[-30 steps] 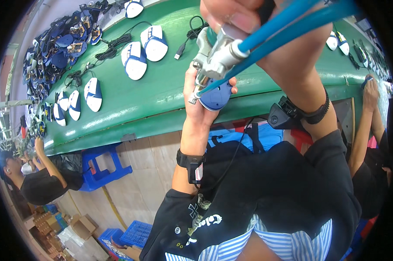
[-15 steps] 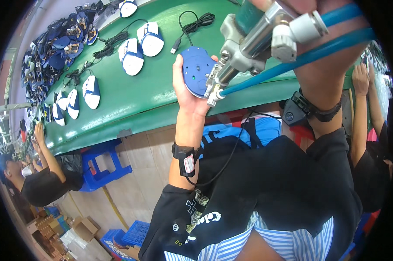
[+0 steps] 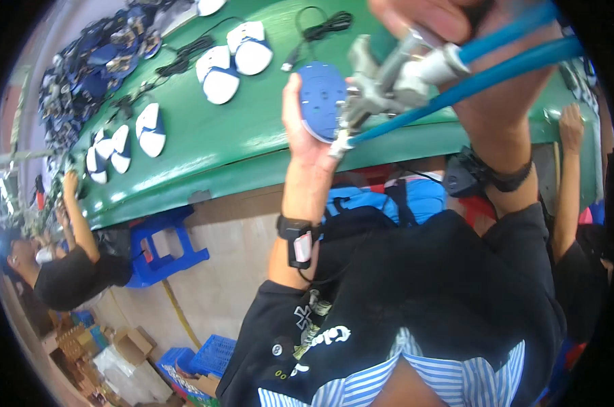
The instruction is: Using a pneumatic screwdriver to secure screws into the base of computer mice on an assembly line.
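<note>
My left hand (image 3: pixel 308 141) cradles a computer mouse (image 3: pixel 322 95), its blue underside with small holes turned up. A black cable (image 3: pixel 328 28) with a USB plug lies on the table beyond the mouse. My right hand (image 3: pixel 432 19), cut off by the upper edge, is wrapped round a metal air tool (image 3: pixel 381 91) with thick blue hoses. The tool slants down to the left, and its tip overlaps the mouse's lower right edge. Blur hides whether the two touch.
White-and-blue mice (image 3: pixel 220 83) lie on the green table (image 3: pixel 205 154), left of my hands. A heap of mouse parts (image 3: pixel 96 71) fills the far left. People work on both sides. A blue stool (image 3: pixel 164 254) and blue crates (image 3: pixel 214 353) stand on the floor at left.
The whole view has shifted, so the table things sit farther right and higher. The tool's upper part has swung left and lower, and more of my right hand's fingers show. My left hand still holds the mouse.
</note>
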{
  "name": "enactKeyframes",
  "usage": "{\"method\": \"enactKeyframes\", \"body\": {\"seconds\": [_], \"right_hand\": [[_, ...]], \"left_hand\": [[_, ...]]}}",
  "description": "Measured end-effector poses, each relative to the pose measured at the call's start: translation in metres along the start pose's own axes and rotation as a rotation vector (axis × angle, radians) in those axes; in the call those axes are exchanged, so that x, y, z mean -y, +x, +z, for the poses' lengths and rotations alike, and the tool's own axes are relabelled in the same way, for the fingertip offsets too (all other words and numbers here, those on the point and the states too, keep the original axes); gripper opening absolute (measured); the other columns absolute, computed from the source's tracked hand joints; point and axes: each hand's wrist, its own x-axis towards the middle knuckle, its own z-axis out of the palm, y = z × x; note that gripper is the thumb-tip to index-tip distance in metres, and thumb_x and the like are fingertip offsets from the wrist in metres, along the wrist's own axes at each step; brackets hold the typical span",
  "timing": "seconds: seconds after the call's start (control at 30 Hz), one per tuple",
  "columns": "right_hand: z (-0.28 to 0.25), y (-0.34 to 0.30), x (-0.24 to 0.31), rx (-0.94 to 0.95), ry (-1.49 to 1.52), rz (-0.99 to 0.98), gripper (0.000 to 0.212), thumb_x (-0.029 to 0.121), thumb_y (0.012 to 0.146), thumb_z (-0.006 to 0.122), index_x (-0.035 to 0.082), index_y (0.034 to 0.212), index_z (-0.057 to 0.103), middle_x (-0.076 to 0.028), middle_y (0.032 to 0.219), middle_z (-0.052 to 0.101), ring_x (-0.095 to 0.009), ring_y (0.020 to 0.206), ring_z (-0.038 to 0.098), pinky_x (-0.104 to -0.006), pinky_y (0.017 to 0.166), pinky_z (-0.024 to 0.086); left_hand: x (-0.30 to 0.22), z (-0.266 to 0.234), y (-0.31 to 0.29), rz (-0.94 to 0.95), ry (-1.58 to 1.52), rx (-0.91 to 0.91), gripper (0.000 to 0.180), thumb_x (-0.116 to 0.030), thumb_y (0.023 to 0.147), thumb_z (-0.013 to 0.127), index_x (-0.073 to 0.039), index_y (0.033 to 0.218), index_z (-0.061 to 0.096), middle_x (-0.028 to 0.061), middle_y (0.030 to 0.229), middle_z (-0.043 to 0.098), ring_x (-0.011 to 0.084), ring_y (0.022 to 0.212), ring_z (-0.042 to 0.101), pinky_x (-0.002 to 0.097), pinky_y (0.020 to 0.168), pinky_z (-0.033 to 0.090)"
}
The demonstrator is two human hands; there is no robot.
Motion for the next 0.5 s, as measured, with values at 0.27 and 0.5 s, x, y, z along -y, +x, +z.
{"method": "enactKeyframes", "body": {"seconds": [0.27, 0.5], "right_hand": [[-0.051, 0.017, -0.021, 0.51, 0.159, -0.258, 0.026, 0.027, 0.1, 0.058, 0.002, 0.104, 0.057, 0.007, 0.067, 0.042, -0.003, 0.051, 0.038, -0.0177, 0.051, 0.034], [-0.035, 0.007, 0.022, 0.075, 0.044, -0.348, 0.024, 0.028, 0.1, 0.058, 0.003, 0.101, 0.06, 0.005, 0.066, 0.045, -0.004, 0.05, 0.041, -0.0194, 0.048, 0.036]], "left_hand": [[0.019, 0.02, 0.009, 0.069, 0.125, -0.097, 0.042, -0.049, 0.098, 0.05, -0.009, 0.104, 0.056, 0.0092, 0.092, 0.063, 0.0261, 0.079, 0.067, 0.0405, 0.068, 0.058], [0.002, 0.019, -0.003, 0.103, 0.182, -0.094, 0.042, -0.049, 0.096, 0.05, -0.012, 0.115, 0.061, 0.013, 0.109, 0.066, 0.032, 0.097, 0.064, 0.0495, 0.071, 0.054]]}}
